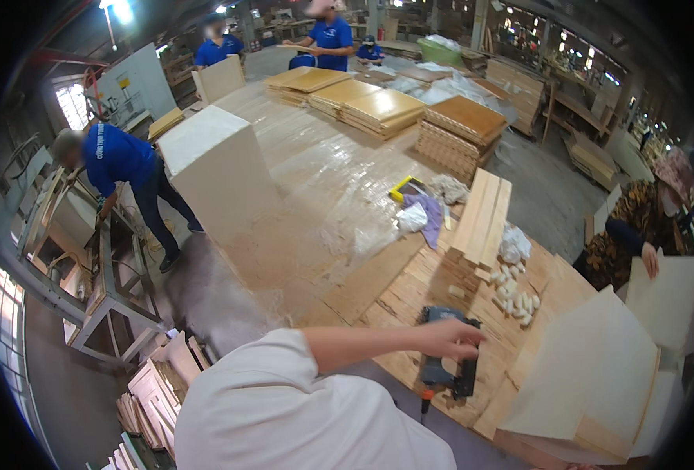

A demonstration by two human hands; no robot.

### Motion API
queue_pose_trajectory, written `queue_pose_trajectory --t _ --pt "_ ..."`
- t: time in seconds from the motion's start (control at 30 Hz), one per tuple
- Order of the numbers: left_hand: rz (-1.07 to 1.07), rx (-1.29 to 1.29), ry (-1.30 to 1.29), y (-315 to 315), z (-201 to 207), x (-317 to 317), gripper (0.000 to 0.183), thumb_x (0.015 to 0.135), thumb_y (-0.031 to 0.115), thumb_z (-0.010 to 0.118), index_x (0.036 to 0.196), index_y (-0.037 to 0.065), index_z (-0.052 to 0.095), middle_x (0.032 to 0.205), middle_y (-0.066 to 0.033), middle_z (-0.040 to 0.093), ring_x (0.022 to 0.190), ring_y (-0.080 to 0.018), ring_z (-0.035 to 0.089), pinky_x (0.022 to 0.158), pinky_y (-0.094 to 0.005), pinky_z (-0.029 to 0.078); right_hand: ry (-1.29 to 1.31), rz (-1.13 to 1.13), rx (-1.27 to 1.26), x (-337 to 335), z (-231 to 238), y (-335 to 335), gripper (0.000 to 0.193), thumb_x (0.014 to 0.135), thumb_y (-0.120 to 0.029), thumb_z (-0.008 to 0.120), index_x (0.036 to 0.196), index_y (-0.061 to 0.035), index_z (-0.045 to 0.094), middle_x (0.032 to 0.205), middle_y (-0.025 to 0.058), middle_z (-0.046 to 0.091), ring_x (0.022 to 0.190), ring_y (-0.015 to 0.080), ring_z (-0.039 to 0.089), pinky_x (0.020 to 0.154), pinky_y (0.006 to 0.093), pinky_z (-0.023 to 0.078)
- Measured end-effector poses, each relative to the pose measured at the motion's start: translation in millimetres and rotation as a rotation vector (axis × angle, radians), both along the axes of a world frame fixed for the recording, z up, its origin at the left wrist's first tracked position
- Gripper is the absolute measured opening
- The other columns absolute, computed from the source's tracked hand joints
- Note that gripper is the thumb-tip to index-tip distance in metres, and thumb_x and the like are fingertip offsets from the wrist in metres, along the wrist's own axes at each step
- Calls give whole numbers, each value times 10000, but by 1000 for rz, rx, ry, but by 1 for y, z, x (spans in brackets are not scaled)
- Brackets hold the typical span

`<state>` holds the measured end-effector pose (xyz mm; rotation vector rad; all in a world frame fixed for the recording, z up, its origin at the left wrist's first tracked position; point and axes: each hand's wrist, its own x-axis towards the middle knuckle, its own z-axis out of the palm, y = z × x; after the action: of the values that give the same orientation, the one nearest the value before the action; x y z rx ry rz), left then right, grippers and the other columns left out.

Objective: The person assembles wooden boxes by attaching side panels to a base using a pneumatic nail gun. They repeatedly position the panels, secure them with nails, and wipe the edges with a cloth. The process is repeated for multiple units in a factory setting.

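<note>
My left hand (450, 339) reaches across from the white sleeve and is over a grey and black nail gun (439, 373) on the wooden table. Its fingers look loosely apart above the tool's middle, and I see no firm grip. An orange-ended air hose fitting (426, 398) sticks out at the tool's near end. Right of it stands a large white panelled box (578, 376), tilted in the view, with a bare wood strip at its lower corner. A small skin-coloured patch at the lower edge under this box may be my right hand; its fingers are hidden.
Beyond the nail gun lie stacked wood strips (480, 215), a heap of short white blocks (513, 294), a purple cloth (423, 217) and a yellow-framed tool (406, 188). A tall white box (214, 157) stands left. One person (637, 219) handles a white panel at right; others work behind.
</note>
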<state>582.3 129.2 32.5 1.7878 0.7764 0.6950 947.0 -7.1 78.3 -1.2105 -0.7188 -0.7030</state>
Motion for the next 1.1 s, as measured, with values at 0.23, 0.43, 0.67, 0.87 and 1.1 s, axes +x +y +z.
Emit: queue_pose_trajectory --t 0.23,0.43,0.67,0.87,1.1 --pt "1654 283 124 -99 -25 -352 417 884 280 625 1229 54 569 1046 -114 650 932 -222 615 824 -326 477 174 646 -105 -172 13 69 297 928 -195 527 1108 37 571 950 131 585 838 200 550 731 310 457" --pt "1985 466 347 -178 -22 -541 521 855 337 659 1221 -21 558 1246 -255 548 1213 -360 502 1002 -393 395 55 1230 -569 -356 -21 111 204 908 -18 530 1091 22 610 828 55 579 730 121 541 677 242 467" --pt "1604 153 670 -157 -39 -621 471 857 348 657 1034 -89 642 1326 -277 486 1190 -398 499 992 -435 397 -310 1143 -731 -416 16 99 176 844 -12 589 1009 14 646 832 97 616 724 173 588 669 280 476" --pt "1564 621 398 -94 -44 -583 351 881 253 653 953 -90 674 1448 -290 331 1416 -340 209 1093 -387 285 -173 1053 -764 -369 1 81 165 857 -30 591 1010 1 645 841 85 611 710 156 579 656 258 465" --pt "1623 828 680 -7 -39 -464 372 854 283 664 804 -85 687 1461 -341 233 1391 -463 174 1141 -441 223 41 1044 -892 -294 -50 74 206 861 -54 598 1057 0 634 842 72 604 715 126 561 659 241 465"
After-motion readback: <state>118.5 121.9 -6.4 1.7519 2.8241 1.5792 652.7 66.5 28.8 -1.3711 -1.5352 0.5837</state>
